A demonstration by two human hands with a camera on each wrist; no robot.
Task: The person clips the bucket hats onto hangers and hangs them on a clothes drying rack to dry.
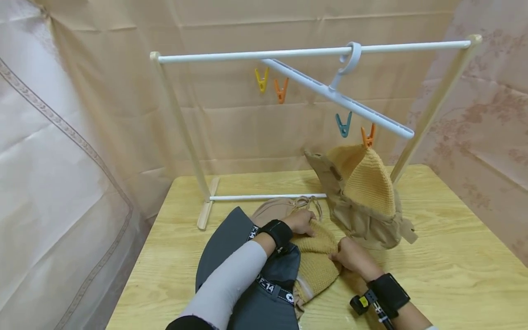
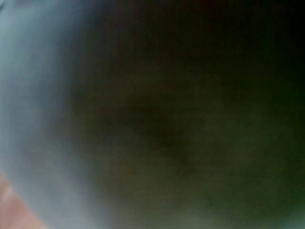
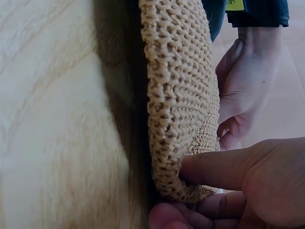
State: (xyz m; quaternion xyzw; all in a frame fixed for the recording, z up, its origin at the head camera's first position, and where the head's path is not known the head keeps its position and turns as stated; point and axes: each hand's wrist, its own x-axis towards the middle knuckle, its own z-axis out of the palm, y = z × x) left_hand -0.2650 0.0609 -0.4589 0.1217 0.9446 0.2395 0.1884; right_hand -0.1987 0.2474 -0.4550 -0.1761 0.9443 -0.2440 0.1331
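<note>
Head view: my left hand [image 1: 303, 223] and right hand [image 1: 354, 259] gripped the mustard-yellow knitted cloth [image 1: 317, 256] on the wood-grained table [image 1: 152, 275], beside a dark-grey, letter-banded cloth [image 1: 224, 243]. Left wrist view: dark blur hid everything. Right wrist view: my thumb [image 3: 214, 168] and fingers [image 3: 164, 217] pinched the knit's edge.

I wear a pale grey fabric sleeve [image 1: 227, 280] on my left, a broad black wristband [image 1: 278, 233] beyond it; my right black wrist strap [image 1: 389, 294] bears a small black camera [image 1: 357, 306] (yellow label [image 1: 363, 301] showing).
</note>
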